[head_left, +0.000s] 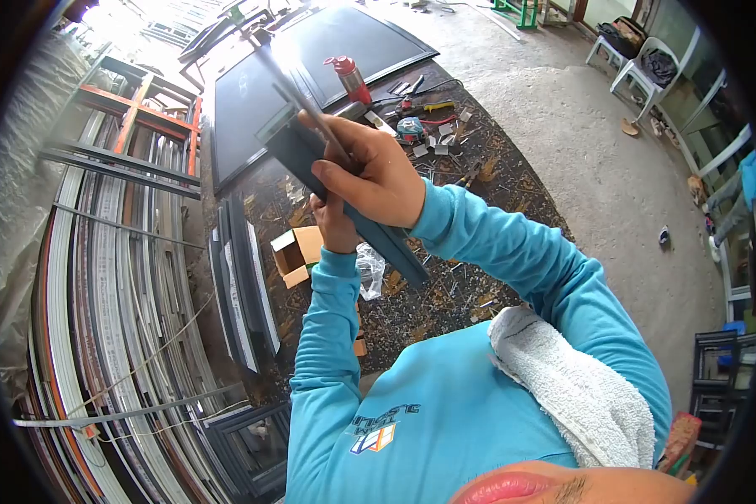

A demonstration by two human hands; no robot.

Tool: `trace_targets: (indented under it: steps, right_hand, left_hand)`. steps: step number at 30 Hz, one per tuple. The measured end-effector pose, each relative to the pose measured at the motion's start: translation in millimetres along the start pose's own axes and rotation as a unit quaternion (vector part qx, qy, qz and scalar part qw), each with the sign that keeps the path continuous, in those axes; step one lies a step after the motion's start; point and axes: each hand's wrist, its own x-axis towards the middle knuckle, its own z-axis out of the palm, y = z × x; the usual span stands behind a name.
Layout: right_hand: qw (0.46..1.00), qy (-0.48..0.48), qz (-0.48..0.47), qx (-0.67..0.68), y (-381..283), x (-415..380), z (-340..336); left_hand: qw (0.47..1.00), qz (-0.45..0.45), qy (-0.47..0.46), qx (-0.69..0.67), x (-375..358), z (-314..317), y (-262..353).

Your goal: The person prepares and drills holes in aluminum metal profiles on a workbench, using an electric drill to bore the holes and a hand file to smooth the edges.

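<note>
A dark grey metal profile (pixel 386 244) is held up at a slant over the workbench (pixel 412 315), one cut end pointing away from me. My left hand (pixel 336 227) is closed round it from below, its fingers partly hidden behind the profile. Higher up, my right hand (pixel 378 172) is closed with its thumb along the profile's side. A long thin dark strip (pixel 298 92) runs from between the right hand's fingers toward the far side, blurred at its far end. Beneath the hands are an open cardboard box (pixel 298 254) and a clear plastic bag (pixel 370 271).
Dark framed panels (pixel 256 113) lie across the bench's far end. Near them are a red bottle (pixel 350 80), a teal tape measure (pixel 411 128) and scattered metal bits. Long profiles (pixel 101 277) fill a rack at left. White chairs (pixel 647 76) stand far right.
</note>
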Motion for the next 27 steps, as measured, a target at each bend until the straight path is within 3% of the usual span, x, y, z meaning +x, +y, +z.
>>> trace_targets:
  steps: [4, 7, 11, 14, 17, 18, 22, 23, 25, 26, 27]
  right_hand:
    - [0.990, 0.051, 0.101, 0.081, 2.7, -1.3, -0.6]
    - [0.995, 0.037, 0.048, 0.078, -0.6, -7.6, -2.1]
    - [0.991, 0.019, 0.077, 0.109, -17.2, -13.7, -5.3]
    - [0.988, -0.009, 0.111, 0.106, -31.4, -21.3, -16.6]
    - [0.987, 0.016, 0.110, 0.112, -35.8, -44.0, -28.3]
    - [0.976, 0.014, 0.176, 0.129, -19.8, -61.9, -42.7]
    - [0.945, 0.083, 0.262, -0.176, 80.9, -178.1, -74.6]
    - [0.890, 0.070, 0.366, -0.263, 103.6, -218.5, -84.2]
    - [0.826, 0.062, 0.450, -0.336, 136.4, -288.8, -88.7]
    - [0.808, 0.051, 0.503, -0.301, 138.1, -311.3, -86.7]
    - [0.789, 0.012, 0.500, -0.356, 156.9, -342.5, -89.2]
  left_hand:
    - [0.998, 0.029, 0.005, 0.053, -1.0, 9.3, 1.0]
    - [0.995, 0.047, 0.007, 0.083, -1.4, 13.5, 3.8]
    - [0.990, 0.068, 0.010, 0.120, -3.1, 16.8, 8.0]
    - [0.998, 0.060, 0.026, 0.021, -4.0, 29.8, 16.2]
    - [0.997, 0.008, -0.070, 0.024, -0.8, 14.8, 27.6]
    - [0.999, 0.017, -0.026, 0.038, -2.0, 18.3, 28.2]
    - [0.999, -0.021, -0.032, 0.038, -17.6, 0.8, 6.7]
    - [0.998, -0.047, -0.026, 0.041, -28.1, -13.1, -17.2]
    - [0.994, -0.102, -0.015, 0.045, -54.4, -42.5, -77.3]
    - [0.993, -0.110, 0.043, 0.017, -67.9, -50.6, -98.6]
    - [0.988, -0.119, 0.100, -0.010, -82.0, -57.0, -118.3]
